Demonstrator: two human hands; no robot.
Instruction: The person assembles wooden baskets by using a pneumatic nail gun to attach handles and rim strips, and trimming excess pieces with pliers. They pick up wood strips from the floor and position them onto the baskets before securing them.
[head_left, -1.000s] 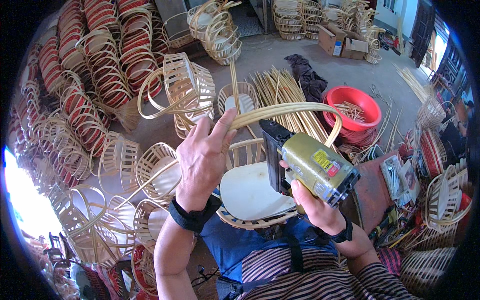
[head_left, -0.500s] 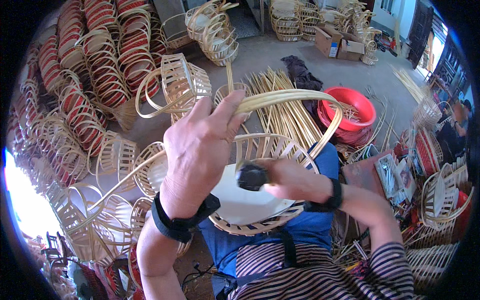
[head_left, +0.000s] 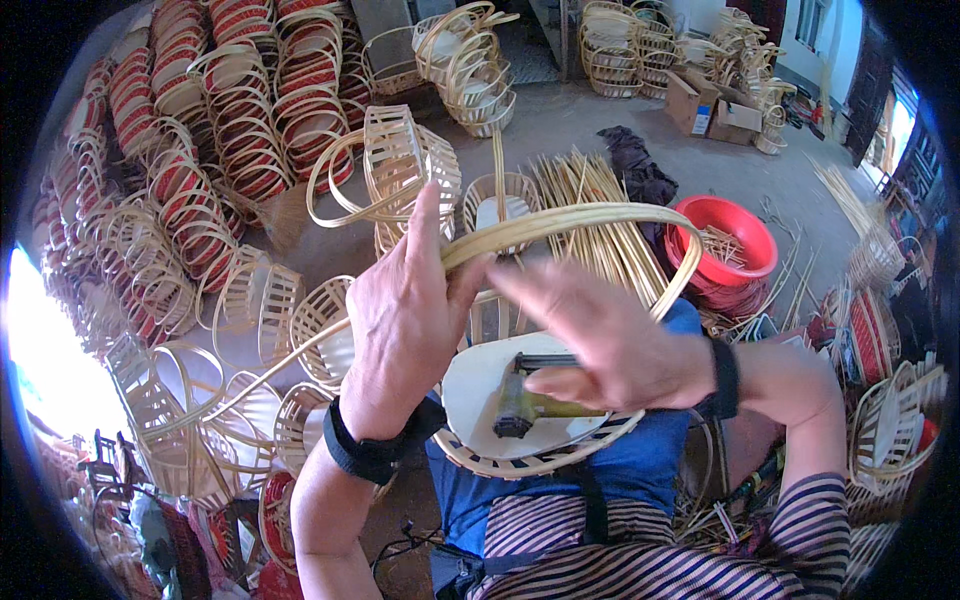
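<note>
Tan and curved, the handle (head_left: 600,215) arches above the basket (head_left: 465,385) on our lap (head_left: 662,370). Our left hand (head_left: 398,315) pinches it between thumb and fingers; our right hand (head_left: 615,345), blurred, spreads its fingers close by, gripping nothing we can see. We'd do well to hold the arch firm and even, while the stapler (head_left: 516,408) lies inside the basket.

From here I see a dark-and-pale striped, short-sleeved shirt (head_left: 640,572) at five o'clock, plain blue trousers (head_left: 640,458), a flat black strap (head_left: 592,508), and wide black fabric wristbands (head_left: 724,380) at seven and four.
</note>
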